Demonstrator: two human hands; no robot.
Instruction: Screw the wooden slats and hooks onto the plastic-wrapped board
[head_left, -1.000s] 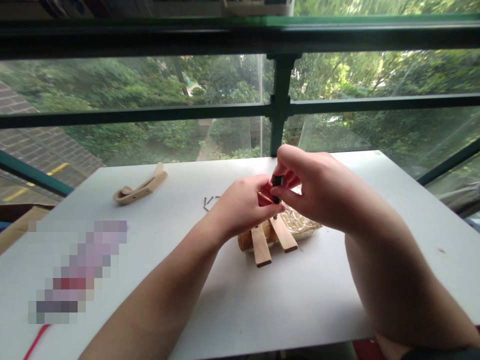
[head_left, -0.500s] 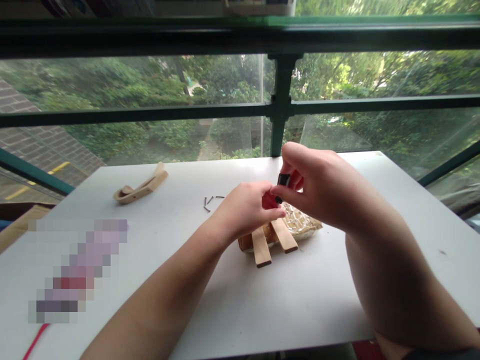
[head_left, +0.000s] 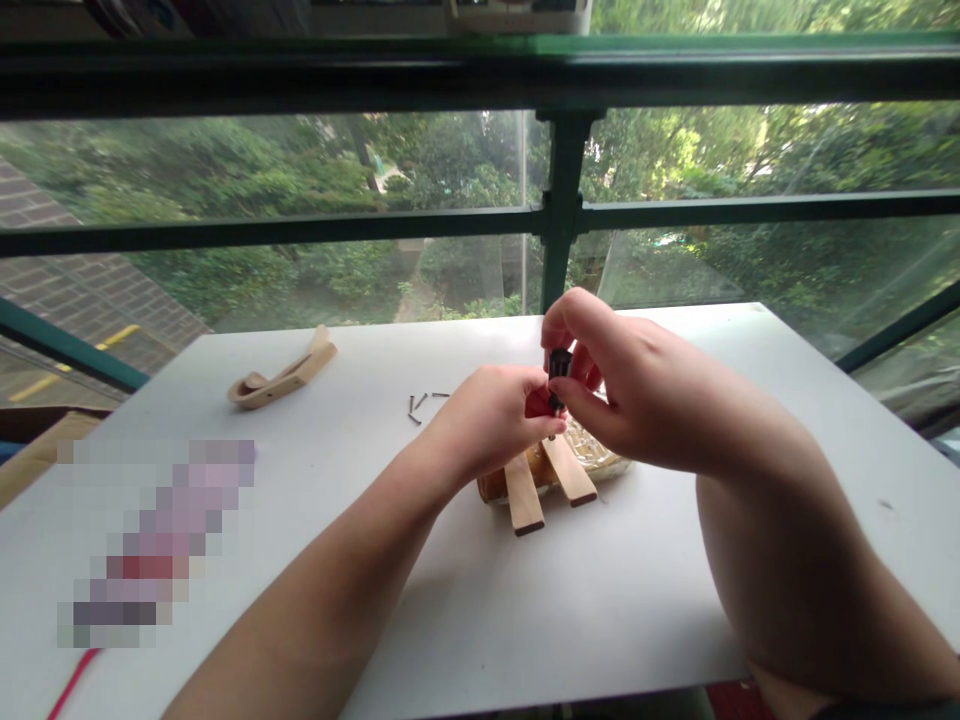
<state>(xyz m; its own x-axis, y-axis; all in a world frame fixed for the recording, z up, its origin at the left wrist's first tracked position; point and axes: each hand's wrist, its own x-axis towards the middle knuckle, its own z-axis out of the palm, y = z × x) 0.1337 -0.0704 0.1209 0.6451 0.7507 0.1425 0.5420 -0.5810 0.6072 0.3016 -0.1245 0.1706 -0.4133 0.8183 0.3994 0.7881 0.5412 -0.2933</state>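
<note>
My right hand (head_left: 630, 400) is closed around a small black screwdriver handle (head_left: 559, 368), held upright between thumb and fingers. My left hand (head_left: 491, 415) is closed over the top of a wooden assembly (head_left: 544, 482), whose two flat wooden slats stick out toward me. A clear plastic bag of light pieces (head_left: 596, 448) lies under and behind the assembly, partly hidden by my right hand. The screwdriver's tip is hidden between my fingers.
The white table (head_left: 525, 600) stands against a green-framed window (head_left: 559, 215). A curved wooden part (head_left: 281, 378) lies at the far left. A few small dark screws (head_left: 420, 403) lie loose behind my left hand. A red cord (head_left: 71, 680) shows at the near left edge.
My right hand has turned the black handle from tilted back to upright and shifted slightly left and down. My left hand and the wooden assembly stayed in place.
</note>
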